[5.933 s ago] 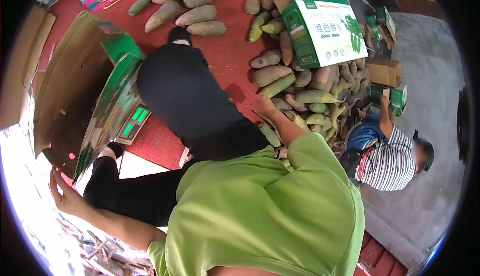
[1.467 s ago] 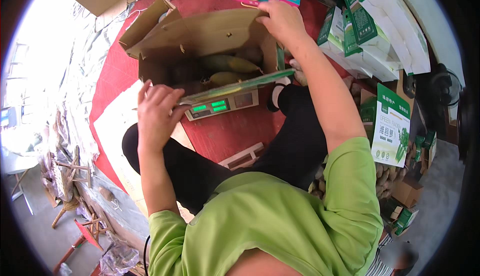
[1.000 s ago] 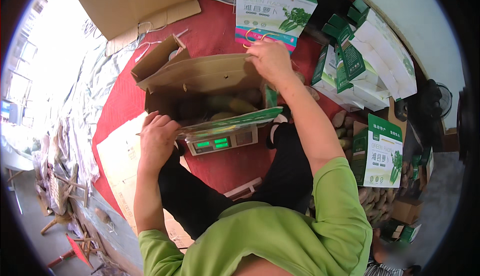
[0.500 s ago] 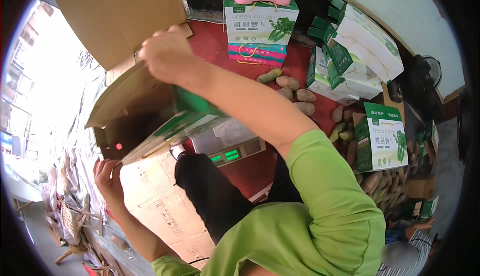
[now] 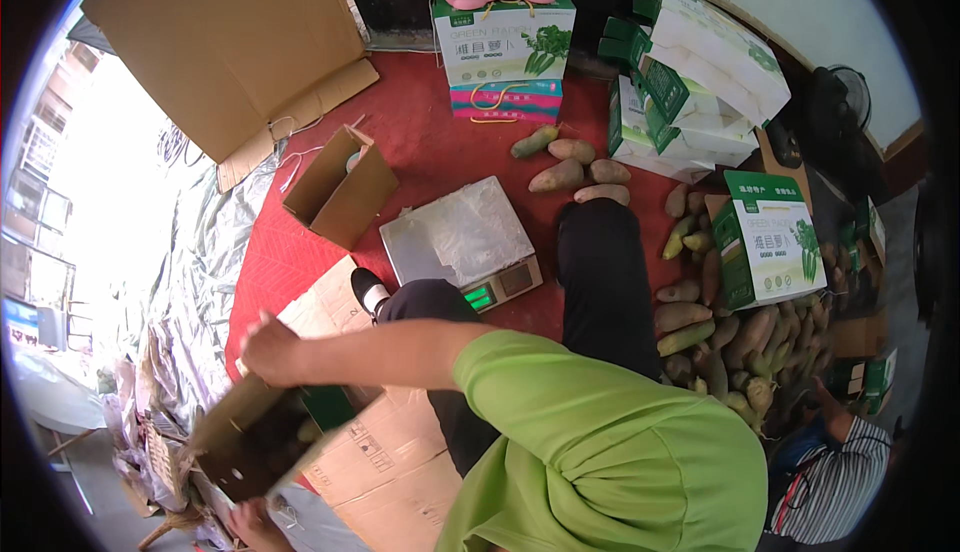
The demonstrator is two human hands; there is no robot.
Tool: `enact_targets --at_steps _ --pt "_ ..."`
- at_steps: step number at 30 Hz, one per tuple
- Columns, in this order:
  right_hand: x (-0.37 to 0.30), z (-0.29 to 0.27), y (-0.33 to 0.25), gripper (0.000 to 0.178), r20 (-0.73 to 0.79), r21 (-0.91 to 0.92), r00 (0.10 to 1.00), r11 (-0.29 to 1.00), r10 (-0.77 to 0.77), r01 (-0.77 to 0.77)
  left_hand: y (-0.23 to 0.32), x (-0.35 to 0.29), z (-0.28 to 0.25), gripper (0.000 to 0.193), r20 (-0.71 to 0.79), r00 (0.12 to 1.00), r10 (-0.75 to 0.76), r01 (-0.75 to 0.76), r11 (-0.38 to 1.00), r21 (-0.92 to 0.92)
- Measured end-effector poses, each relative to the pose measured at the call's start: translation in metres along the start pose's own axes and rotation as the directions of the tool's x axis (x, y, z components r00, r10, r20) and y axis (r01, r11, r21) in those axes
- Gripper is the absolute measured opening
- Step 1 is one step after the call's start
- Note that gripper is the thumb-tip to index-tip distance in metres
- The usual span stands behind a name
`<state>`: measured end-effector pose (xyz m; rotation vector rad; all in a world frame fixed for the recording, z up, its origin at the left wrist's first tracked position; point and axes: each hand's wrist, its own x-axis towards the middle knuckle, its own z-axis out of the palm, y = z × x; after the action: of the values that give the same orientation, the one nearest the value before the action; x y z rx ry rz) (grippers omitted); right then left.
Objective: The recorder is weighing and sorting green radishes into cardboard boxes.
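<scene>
A brown cardboard box with a green inner flap [image 5: 255, 432] sits low at the person's left, over flattened cardboard sheets [image 5: 390, 472]. The right hand [image 5: 268, 348] grasps its upper edge; the left hand [image 5: 250, 524] grips underneath.

The person leans far over to their left side. The right arm, in a short green sleeve, stretches out across the body. The right hand [image 5: 272, 350] sits at the end of it with the fingers curled shut in a grip. The left hand [image 5: 252, 524] is down low near the bottom edge. Only part of it shows, and its fingers look bent. Both knees are folded in black trousers.
</scene>
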<state>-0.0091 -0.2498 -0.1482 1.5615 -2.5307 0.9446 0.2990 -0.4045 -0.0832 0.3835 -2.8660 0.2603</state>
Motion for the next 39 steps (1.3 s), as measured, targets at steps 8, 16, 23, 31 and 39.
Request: enact_targets --at_steps 8,16,23,31,39 --pt "-0.085 0.097 -0.065 0.015 0.459 0.027 0.875 0.987 -0.156 0.161 0.03 -0.096 -0.006 0.01 0.249 0.931 -0.267 0.275 0.961 0.002" --pt "-0.072 0.029 -0.004 0.017 0.463 -0.011 0.886 1.0 -0.019 0.028 0.064 -0.082 0.01 0.01 0.392 0.744 -0.541 0.581 0.814 0.022" --pt "-0.089 -0.043 0.071 0.017 0.198 0.068 0.969 0.984 0.15 -0.166 0.085 -0.008 0.03 0.021 0.233 0.924 -0.303 0.351 0.915 -0.201" --pt "-0.161 -0.153 0.143 0.026 -0.07 0.103 0.908 0.909 0.412 -0.404 0.258 0.154 0.033 0.018 -0.268 0.95 0.16 -0.294 0.747 -0.596" --pt "-0.337 -0.253 0.234 0.031 -0.564 0.15 0.596 0.78 0.572 -0.607 0.41 0.214 0.034 0.028 -0.206 0.844 0.495 -0.433 0.404 -0.806"
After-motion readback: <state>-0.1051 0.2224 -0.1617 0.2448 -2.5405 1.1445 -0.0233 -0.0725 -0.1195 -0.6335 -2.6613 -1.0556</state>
